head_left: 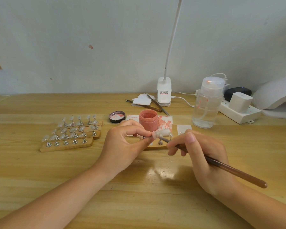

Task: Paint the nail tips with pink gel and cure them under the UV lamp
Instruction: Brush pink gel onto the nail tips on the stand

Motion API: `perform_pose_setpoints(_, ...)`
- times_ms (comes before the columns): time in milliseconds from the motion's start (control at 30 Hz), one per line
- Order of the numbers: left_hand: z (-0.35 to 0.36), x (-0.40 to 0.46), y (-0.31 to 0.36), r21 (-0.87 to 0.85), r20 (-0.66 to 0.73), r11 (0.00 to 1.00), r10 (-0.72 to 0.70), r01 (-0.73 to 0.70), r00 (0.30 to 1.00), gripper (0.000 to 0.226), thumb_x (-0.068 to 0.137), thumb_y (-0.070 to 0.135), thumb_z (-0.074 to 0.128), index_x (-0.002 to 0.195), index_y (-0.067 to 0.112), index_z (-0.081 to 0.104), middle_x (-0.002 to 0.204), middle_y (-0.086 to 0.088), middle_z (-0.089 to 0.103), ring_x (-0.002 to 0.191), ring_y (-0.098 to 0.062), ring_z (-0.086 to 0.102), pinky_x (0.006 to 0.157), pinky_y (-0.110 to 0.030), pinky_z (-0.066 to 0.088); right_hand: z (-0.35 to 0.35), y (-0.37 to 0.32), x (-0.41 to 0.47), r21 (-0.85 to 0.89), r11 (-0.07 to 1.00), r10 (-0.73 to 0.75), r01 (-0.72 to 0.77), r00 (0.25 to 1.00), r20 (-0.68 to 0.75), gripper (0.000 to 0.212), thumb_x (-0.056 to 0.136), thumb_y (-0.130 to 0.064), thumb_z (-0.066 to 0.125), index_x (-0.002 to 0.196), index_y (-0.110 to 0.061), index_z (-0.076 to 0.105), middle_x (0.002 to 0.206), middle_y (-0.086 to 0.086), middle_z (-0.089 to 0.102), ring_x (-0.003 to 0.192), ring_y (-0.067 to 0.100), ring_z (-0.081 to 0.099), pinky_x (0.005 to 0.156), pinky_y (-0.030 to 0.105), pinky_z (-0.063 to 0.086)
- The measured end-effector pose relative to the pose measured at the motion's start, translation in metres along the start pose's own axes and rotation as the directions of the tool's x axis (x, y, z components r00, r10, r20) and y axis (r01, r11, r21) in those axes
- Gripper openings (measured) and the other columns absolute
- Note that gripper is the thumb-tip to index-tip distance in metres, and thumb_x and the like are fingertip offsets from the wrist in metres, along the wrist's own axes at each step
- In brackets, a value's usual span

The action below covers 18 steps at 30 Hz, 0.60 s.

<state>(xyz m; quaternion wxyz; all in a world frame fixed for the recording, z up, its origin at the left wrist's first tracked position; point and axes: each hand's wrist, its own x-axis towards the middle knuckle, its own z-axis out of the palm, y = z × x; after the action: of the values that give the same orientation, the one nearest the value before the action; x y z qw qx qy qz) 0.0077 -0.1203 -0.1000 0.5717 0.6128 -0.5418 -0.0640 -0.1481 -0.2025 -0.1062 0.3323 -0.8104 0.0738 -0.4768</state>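
Observation:
My left hand [122,142] pinches a small metal holder with a nail tip [156,134] on it, lifted just above a wooden stand [157,147]. My right hand [203,156] grips a long brown brush [234,172], and its bristle end touches the nail tip. The open jar of pink gel [148,120] stands right behind my hands, with its black lid [117,117] to its left. The white UV lamp [276,95] sits at the far right edge of the table.
Several wooden stands with clear nail tips [69,134] lie to the left. A clear pump bottle [206,104], power strip [239,111], clip lamp base [163,91], tweezers [157,103] and pink-stained wipes [165,123] fill the back of the wooden table [139,187].

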Motion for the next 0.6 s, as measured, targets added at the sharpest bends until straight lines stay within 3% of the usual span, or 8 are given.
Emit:
perform_pose_setpoints(100,0.0,0.0005,0.0001,0.005,-0.001,1.0,0.016,-0.016,1.0,0.006,0.064,0.026,0.071,0.069,0.028,0.069,0.069,0.009,0.061,0.07,-0.002,0.054,0.066,-0.011,0.039,0.003,-0.0004,0.0032,-0.074,0.997,0.013,-0.011,1.0,0.026,0.041,0.096,-0.048,0.027,0.084,-0.031,0.063,0.072,-0.014,0.063,0.071,-0.003,0.055,0.065,0.011,0.04)
perform_pose_setpoints(200,-0.0001,0.0007,-0.0012,0.014,-0.002,1.0,0.01,-0.01,1.0,0.01,0.066,0.018,0.074,0.069,0.027,0.07,0.068,0.008,0.061,0.07,-0.002,0.054,0.066,-0.011,0.039,0.0019,0.001,-0.0003,-0.014,0.999,0.029,-0.029,0.999,0.037,0.05,0.095,-0.048,0.028,0.077,-0.024,0.068,0.066,-0.012,0.064,0.067,-0.001,0.057,0.062,0.012,0.041)
perform_pose_setpoints(300,-0.0001,0.0002,-0.0002,0.0,-0.005,1.0,-0.005,0.005,1.0,0.004,0.064,0.026,0.071,0.068,0.026,0.07,0.067,0.008,0.06,0.069,-0.001,0.053,0.066,-0.01,0.038,-0.0001,0.0,-0.0017,0.045,0.999,0.019,-0.02,1.0,0.004,0.053,0.096,-0.046,0.027,0.074,-0.019,0.068,0.063,-0.008,0.063,0.064,-0.001,0.057,0.061,0.011,0.041)
perform_pose_setpoints(433,-0.0002,0.0004,0.0007,0.005,-0.006,1.0,0.009,-0.009,1.0,0.007,0.063,0.032,0.069,0.068,0.028,0.069,0.068,0.008,0.061,0.07,-0.004,0.055,0.066,-0.013,0.041,0.0032,-0.0013,0.003,-0.043,0.999,0.013,-0.012,1.0,0.002,0.038,0.096,-0.043,0.03,0.084,-0.028,0.063,0.071,-0.013,0.063,0.07,-0.004,0.056,0.065,0.009,0.04)
perform_pose_setpoints(600,0.0,0.0008,0.0009,-0.015,-0.019,1.0,0.0,0.0,1.0,0.005,0.063,0.031,0.07,0.067,0.029,0.069,0.066,0.009,0.061,0.068,-0.002,0.053,0.066,-0.012,0.039,0.001,-0.0005,-0.001,0.049,0.998,0.037,-0.037,0.999,0.013,0.049,0.096,-0.046,0.028,0.075,-0.022,0.066,0.065,-0.007,0.063,0.063,-0.003,0.056,0.061,0.008,0.039)
